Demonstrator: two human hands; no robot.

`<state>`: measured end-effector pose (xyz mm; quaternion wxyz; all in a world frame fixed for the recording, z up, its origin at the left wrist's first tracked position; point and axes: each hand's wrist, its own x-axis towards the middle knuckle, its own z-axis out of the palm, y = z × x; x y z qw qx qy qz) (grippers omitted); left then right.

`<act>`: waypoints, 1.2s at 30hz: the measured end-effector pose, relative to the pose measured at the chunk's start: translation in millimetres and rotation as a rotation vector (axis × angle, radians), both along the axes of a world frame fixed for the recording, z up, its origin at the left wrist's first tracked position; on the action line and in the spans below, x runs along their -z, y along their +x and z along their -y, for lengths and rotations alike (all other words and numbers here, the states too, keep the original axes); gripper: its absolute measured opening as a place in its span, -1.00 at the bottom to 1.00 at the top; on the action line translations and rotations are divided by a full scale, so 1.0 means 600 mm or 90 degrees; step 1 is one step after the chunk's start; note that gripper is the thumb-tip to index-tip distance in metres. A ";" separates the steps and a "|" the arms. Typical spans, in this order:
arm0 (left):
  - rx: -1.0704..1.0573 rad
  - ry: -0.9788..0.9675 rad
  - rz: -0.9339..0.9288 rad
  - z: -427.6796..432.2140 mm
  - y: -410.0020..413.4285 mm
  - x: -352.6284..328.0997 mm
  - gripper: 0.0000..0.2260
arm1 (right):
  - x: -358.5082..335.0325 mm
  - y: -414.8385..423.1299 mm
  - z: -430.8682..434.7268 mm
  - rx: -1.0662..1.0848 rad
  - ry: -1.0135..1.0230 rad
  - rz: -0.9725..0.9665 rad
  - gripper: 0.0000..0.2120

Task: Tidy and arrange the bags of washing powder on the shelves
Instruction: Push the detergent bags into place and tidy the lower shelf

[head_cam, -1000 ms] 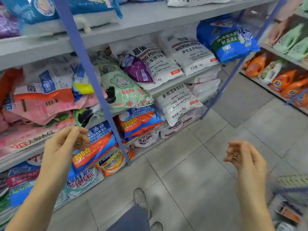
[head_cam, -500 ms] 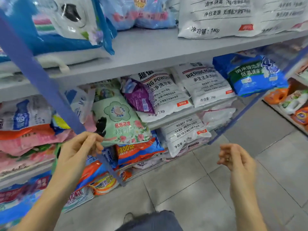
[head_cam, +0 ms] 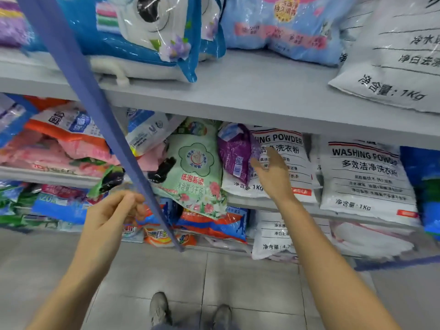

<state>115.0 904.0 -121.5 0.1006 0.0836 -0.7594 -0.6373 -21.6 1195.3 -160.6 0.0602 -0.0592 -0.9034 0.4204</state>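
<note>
Bags of washing powder fill grey shelves. On the middle shelf point(head_cam: 262, 206) a small purple bag point(head_cam: 234, 152) lies on a white bag point(head_cam: 281, 163) marked WASHING POWDER. My right hand point(head_cam: 271, 173) is stretched out with fingers apart, its thumb beside the purple bag's right edge, holding nothing. Left of them a pale green flowered bag point(head_cam: 196, 170) leans out over the shelf edge. My left hand point(head_cam: 114, 210) hovers lower left with fingers loosely curled, empty, just left of the blue upright post point(head_cam: 95, 110). A second white bag point(head_cam: 364, 177) lies further right.
The top shelf point(head_cam: 250, 84) carries a blue bag point(head_cam: 142, 32), a light blue bag point(head_cam: 285, 25) and a white 1 kg bag point(head_cam: 400, 55). Pink, orange and blue bags point(head_cam: 59, 144) are piled at the left. Lower bags point(head_cam: 209, 222) sit near the tiled floor point(head_cam: 214, 282). My shoes point(head_cam: 162, 308) are below.
The view has moved closer to the shelves and tilted up. My right hand has risen from waist height and reached forward to the purple bag. My left hand stays by the post.
</note>
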 end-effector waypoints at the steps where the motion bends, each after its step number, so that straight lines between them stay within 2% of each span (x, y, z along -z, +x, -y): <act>1: -0.016 0.007 0.003 -0.004 0.010 -0.002 -0.67 | 0.004 -0.026 0.007 -0.015 0.015 0.011 -0.45; 5: -0.060 0.019 -0.005 -0.014 0.044 -0.014 -0.76 | 0.016 -0.106 0.024 -0.030 0.102 0.041 -0.46; 9: -0.092 0.001 -0.007 -0.012 0.073 -0.019 -0.69 | 0.023 -0.138 0.024 -0.059 0.195 0.033 -0.54; 11: -0.114 -0.001 -0.002 -0.013 0.083 -0.018 -0.69 | 0.024 -0.142 0.029 -0.071 0.201 0.020 -0.61; 13: -0.120 0.004 0.010 -0.014 0.088 -0.013 -0.70 | 0.025 -0.138 0.035 -0.048 0.155 -0.003 -0.67; 17: -0.083 -0.005 0.018 -0.022 0.083 -0.012 -0.77 | 0.017 -0.098 0.033 0.023 -0.049 -0.021 -0.75; 20: -0.047 0.013 0.027 -0.034 0.072 -0.015 -0.80 | -0.003 -0.042 0.017 -0.005 -0.207 -0.063 -0.85; 21: -0.042 0.044 0.051 -0.042 0.065 -0.013 -0.81 | -0.015 -0.022 0.012 -0.028 -0.205 -0.094 -0.88; 23: -0.043 0.173 0.148 -0.068 0.046 -0.004 -0.81 | -0.039 0.015 0.004 -0.092 -0.104 -0.165 -0.87; 25: -0.002 0.376 0.299 -0.101 0.021 0.011 -0.63 | -0.064 0.053 0.002 -0.162 -0.024 -0.225 -0.85; 28: 0.138 0.657 0.489 -0.150 -0.011 0.026 -0.37 | -0.081 0.116 0.007 -0.279 0.072 -0.354 -0.92; 30: 0.201 0.707 0.518 -0.170 -0.022 0.038 -0.25 | -0.082 0.156 0.013 -0.344 0.098 -0.424 -0.84; 33: 0.221 0.804 0.504 -0.175 -0.026 0.045 -0.14 | -0.073 0.194 0.017 -0.379 0.097 -0.508 -0.70; 35: 0.252 0.886 0.449 -0.167 -0.027 0.036 -0.19 | -0.064 0.213 0.013 -0.414 0.096 -0.542 -0.72; 36: 0.291 0.891 0.413 -0.162 -0.024 0.028 -0.28 | -0.061 0.221 0.009 -0.434 0.106 -0.554 -0.81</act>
